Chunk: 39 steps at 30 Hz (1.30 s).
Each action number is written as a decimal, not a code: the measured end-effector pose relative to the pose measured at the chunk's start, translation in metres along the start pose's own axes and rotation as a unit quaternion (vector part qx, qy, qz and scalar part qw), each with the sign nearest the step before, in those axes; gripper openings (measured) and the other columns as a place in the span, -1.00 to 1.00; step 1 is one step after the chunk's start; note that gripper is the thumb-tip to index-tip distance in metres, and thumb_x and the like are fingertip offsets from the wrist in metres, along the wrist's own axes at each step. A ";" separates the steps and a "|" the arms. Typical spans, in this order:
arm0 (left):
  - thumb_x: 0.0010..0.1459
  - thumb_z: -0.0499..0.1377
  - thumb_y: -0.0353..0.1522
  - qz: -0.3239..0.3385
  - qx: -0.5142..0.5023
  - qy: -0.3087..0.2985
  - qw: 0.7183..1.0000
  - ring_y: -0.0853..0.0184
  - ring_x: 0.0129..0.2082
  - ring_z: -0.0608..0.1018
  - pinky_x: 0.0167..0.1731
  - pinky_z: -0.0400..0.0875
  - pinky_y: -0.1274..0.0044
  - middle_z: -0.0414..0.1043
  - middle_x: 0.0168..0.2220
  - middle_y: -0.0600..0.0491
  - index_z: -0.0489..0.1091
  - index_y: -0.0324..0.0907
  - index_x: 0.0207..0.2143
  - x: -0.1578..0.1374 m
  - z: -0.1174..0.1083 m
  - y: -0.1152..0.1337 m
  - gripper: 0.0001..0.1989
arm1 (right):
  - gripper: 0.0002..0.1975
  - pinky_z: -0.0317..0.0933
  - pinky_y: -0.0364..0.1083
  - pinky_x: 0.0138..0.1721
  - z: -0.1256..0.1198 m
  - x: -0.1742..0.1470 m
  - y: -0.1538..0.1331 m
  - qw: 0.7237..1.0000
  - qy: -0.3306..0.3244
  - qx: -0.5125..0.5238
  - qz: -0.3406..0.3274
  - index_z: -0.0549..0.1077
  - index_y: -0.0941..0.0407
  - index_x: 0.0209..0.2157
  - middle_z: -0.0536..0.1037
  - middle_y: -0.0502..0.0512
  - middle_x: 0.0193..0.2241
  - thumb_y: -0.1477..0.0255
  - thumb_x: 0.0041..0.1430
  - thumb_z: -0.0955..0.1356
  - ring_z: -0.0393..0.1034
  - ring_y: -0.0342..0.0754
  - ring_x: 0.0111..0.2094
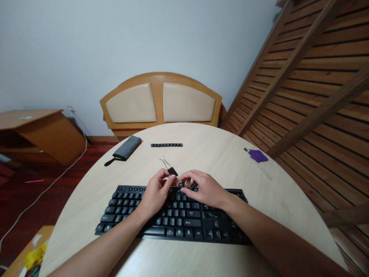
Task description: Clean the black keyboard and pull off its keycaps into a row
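A black keyboard lies along the near side of the round table, and both hands are over its back edge. My left hand is closed on a keycap puller, a black grip with thin wire loops; one wire end points up and away. Between the thumb and fingers of my right hand is a small black keycap, close to the puller's near wires. Whether the wires still touch the keycap is hard to see. Farther back, a row of several black keycaps lies on the table.
A folded grey cloth with a black loop lies at the table's back left. On the right are a purple cloth and a thin brush. A headboard stands behind the round table; wooden slats lean at right.
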<state>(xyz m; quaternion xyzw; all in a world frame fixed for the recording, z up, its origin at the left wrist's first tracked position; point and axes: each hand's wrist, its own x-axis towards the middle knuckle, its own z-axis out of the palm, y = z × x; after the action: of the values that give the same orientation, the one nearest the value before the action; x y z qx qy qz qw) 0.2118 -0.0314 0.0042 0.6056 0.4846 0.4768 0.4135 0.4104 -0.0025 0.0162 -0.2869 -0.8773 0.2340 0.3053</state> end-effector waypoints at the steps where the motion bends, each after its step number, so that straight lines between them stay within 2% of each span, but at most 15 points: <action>1: 0.25 0.15 -0.22 -0.002 0.000 0.001 1.000 0.35 -0.41 0.53 -0.34 0.40 0.54 0.46 -0.44 0.11 0.32 -0.17 -0.37 0.000 0.000 0.000 -0.79 | -0.77 0.29 -0.09 -0.09 0.000 0.000 0.001 1.000 -0.001 -0.001 -0.011 0.43 0.06 -0.11 0.57 0.02 -0.19 0.46 0.17 0.40 0.44 -0.07 -0.17; 4: 0.25 0.14 -0.22 -0.006 -0.001 0.000 1.000 0.35 -0.41 0.53 -0.35 0.38 0.55 0.46 -0.43 0.11 0.32 -0.17 -0.36 -0.001 0.000 0.000 -0.78 | -0.81 0.29 -0.07 -0.07 0.001 0.000 0.003 1.000 -0.006 -0.003 -0.029 0.47 0.05 -0.14 0.58 0.03 -0.20 0.44 0.19 0.40 0.44 -0.07 -0.15; 12: 0.26 0.13 -0.21 0.005 0.011 0.013 1.000 0.32 -0.38 0.55 -0.30 0.39 0.52 0.49 -0.41 0.08 0.31 -0.18 -0.36 0.001 0.000 -0.003 -0.77 | -0.82 0.26 -0.01 0.02 0.001 0.001 0.004 0.999 -0.011 0.034 -0.009 0.46 0.05 -0.12 0.57 0.06 -0.12 0.42 0.22 0.40 0.41 -0.05 -0.05; 18: 0.27 0.11 -0.21 -0.004 0.030 0.014 0.999 0.30 -0.34 0.55 -0.26 0.40 0.50 0.51 -0.39 0.05 0.32 -0.18 -0.36 0.001 0.001 -0.003 -0.77 | -0.84 0.30 -0.05 -0.09 -0.006 0.010 0.005 0.991 0.091 0.031 0.091 0.50 0.07 -0.15 0.58 0.06 -0.21 0.41 0.21 0.39 0.45 -0.07 -0.18; 21: 0.27 0.10 -0.22 -0.008 0.038 0.004 0.999 0.30 -0.34 0.55 -0.27 0.39 0.51 0.51 -0.39 0.06 0.32 -0.17 -0.36 0.000 0.002 -0.001 -0.78 | -0.79 0.31 -0.09 -0.14 -0.014 0.029 0.011 0.984 0.110 0.011 0.136 0.52 0.08 -0.13 0.61 0.06 -0.22 0.44 0.16 0.41 0.47 -0.08 -0.23; 24: 0.27 0.10 -0.22 -0.007 0.041 -0.002 0.999 0.30 -0.36 0.55 -0.29 0.38 0.51 0.51 -0.41 0.07 0.31 -0.16 -0.37 0.000 0.004 -0.001 -0.78 | -0.82 0.29 -0.08 -0.14 -0.028 0.061 0.024 0.982 0.106 -0.054 0.145 0.55 0.08 -0.19 0.62 0.06 -0.24 0.48 0.13 0.42 0.48 -0.07 -0.24; 28: 0.28 0.09 -0.21 -0.012 0.050 -0.011 0.999 0.29 -0.36 0.54 -0.30 0.37 0.51 0.50 -0.41 0.07 0.30 -0.16 -0.37 0.000 0.004 -0.001 -0.77 | -0.82 0.27 -0.08 -0.13 -0.042 0.112 0.050 0.965 0.157 -0.121 0.171 0.56 0.08 -0.19 0.62 0.06 -0.23 0.48 0.13 0.41 0.47 -0.05 -0.25; 31: 0.28 0.09 -0.21 -0.014 0.057 -0.012 0.998 0.29 -0.38 0.53 -0.31 0.36 0.51 0.49 -0.42 0.07 0.30 -0.16 -0.38 0.000 0.004 -0.001 -0.77 | -0.82 0.26 -0.10 -0.15 -0.040 0.136 0.074 0.950 0.193 -0.145 0.198 0.55 0.07 -0.18 0.61 0.05 -0.19 0.46 0.13 0.40 0.46 -0.04 -0.22; 35: 0.29 0.08 -0.21 -0.012 0.066 -0.015 0.998 0.29 -0.38 0.52 -0.32 0.35 0.51 0.48 -0.43 0.08 0.29 -0.15 -0.39 0.000 0.004 -0.002 -0.76 | -0.77 0.26 -0.12 -0.11 -0.022 0.134 0.102 0.938 0.206 -0.168 0.223 0.52 0.05 -0.10 0.59 0.05 -0.12 0.43 0.20 0.35 0.44 -0.06 -0.15; 39: 0.29 0.07 -0.20 -0.014 0.074 -0.019 0.997 0.28 -0.36 0.53 -0.31 0.35 0.50 0.49 -0.41 0.06 0.31 -0.16 -0.37 -0.001 0.004 -0.002 -0.76 | -0.77 0.24 -0.10 -0.05 -0.010 0.118 0.121 0.937 0.169 -0.191 0.239 0.55 0.03 -0.11 0.59 0.06 -0.11 0.42 0.20 0.36 0.44 -0.04 -0.12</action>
<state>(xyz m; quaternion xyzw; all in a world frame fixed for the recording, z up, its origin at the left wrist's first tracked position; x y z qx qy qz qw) 0.2150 -0.0320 0.0011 0.6364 0.5193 0.4221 0.3835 0.3839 0.1639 -0.0006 -0.5765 -0.7466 0.0760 0.3232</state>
